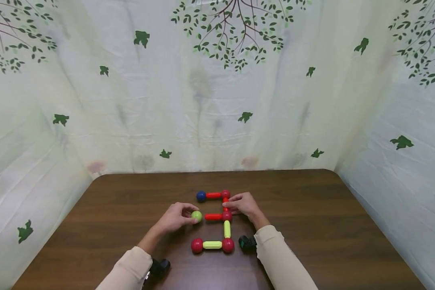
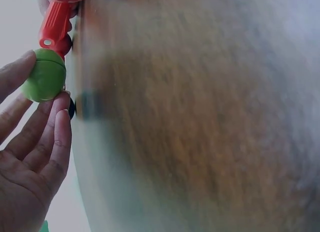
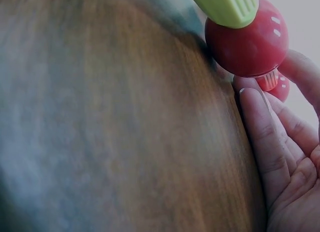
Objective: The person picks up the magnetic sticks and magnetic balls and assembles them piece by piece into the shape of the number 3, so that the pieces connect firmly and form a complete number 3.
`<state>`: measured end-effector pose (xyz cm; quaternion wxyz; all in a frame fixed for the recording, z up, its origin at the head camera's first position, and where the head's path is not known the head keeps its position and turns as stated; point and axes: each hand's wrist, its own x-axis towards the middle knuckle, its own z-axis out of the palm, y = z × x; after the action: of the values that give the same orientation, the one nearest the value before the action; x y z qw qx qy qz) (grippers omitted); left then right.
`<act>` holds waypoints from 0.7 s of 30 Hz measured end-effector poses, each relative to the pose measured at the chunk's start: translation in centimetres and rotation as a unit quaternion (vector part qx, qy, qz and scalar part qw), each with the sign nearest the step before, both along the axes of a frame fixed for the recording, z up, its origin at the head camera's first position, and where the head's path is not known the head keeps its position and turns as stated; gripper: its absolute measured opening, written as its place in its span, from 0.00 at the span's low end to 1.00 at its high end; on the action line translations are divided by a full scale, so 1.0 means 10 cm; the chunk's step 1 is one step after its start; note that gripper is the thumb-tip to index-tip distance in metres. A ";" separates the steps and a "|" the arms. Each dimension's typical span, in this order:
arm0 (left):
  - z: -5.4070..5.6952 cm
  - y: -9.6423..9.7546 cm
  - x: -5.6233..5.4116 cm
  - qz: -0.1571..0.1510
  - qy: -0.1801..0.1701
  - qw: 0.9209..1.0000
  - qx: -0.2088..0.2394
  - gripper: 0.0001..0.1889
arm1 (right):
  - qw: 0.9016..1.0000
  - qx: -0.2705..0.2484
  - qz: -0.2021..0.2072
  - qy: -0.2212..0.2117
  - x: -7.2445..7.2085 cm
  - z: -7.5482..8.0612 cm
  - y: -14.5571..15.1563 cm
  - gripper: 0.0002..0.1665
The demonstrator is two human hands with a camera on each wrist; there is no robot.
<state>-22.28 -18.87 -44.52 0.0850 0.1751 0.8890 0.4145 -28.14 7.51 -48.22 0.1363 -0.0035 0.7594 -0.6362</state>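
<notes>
My left hand [image 1: 177, 217] pinches a green ball [image 2: 45, 77] between thumb and fingertips. In the head view a narrow gap separates this ball from the free end of a red rod [image 1: 213, 216]. That rod runs left from a red ball [image 1: 226, 216] in the middle of a joined rod-and-ball figure lying on the table. With its fingers around the upper right side of the figure, my right hand [image 1: 244, 205] holds the red connecting rod [image 1: 226, 204], partly hidden by the fingers. The right wrist view shows those fingers close beneath a red ball [image 3: 247, 39].
At the figure's top, a red rod links a blue ball [image 1: 201, 196] to a red ball [image 1: 225, 194]. Yellow-green rods [image 1: 212, 245] and red balls [image 1: 228, 245] form its lower part. All of it lies on a brown wooden table [image 1: 130, 193], before a leaf-patterned curtain [image 1: 203, 133].
</notes>
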 end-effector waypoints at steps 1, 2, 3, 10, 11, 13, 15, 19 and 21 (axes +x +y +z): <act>0.00 0.01 0.00 0.000 0.002 1.000 0.000 0.16 | 1.000 -0.001 0.001 0.001 0.00 0.00 0.00 0.16; 0.00 0.02 -0.01 -0.001 0.004 1.000 -0.001 0.16 | 1.000 -0.002 0.002 0.002 -0.01 0.00 0.00 0.16; 0.00 0.03 -0.01 -0.002 0.004 1.000 -0.003 0.16 | 1.000 -0.003 0.002 0.002 -0.01 0.01 0.00 0.16; -0.04 0.09 -0.01 0.001 -0.018 1.000 0.003 0.16 | 1.000 -0.005 0.007 0.000 0.01 -0.03 0.00 0.17; -0.04 0.09 -0.01 0.004 -0.019 1.000 0.004 0.16 | 1.000 -0.006 0.007 0.000 0.00 -0.03 0.00 0.17; -0.05 0.09 -0.02 0.006 -0.022 1.000 0.003 0.16 | 1.000 -0.008 0.006 0.003 0.00 -0.03 0.01 0.17; -0.05 0.10 -0.03 0.006 -0.025 1.000 -0.003 0.16 | 1.000 -0.010 0.007 0.004 -0.01 -0.03 0.01 0.16; -0.06 0.10 -0.04 0.006 -0.038 0.999 -0.012 0.16 | 1.000 -0.016 0.007 0.000 -0.01 -0.01 0.01 0.15; -0.07 0.10 -0.04 0.004 -0.045 0.999 -0.011 0.16 | 1.000 -0.016 0.006 0.002 -0.01 -0.01 0.02 0.14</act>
<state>-22.70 -17.88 -45.23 0.1251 0.1523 0.8893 0.4128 -28.25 7.67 -48.31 0.1387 -0.0114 0.7496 -0.6471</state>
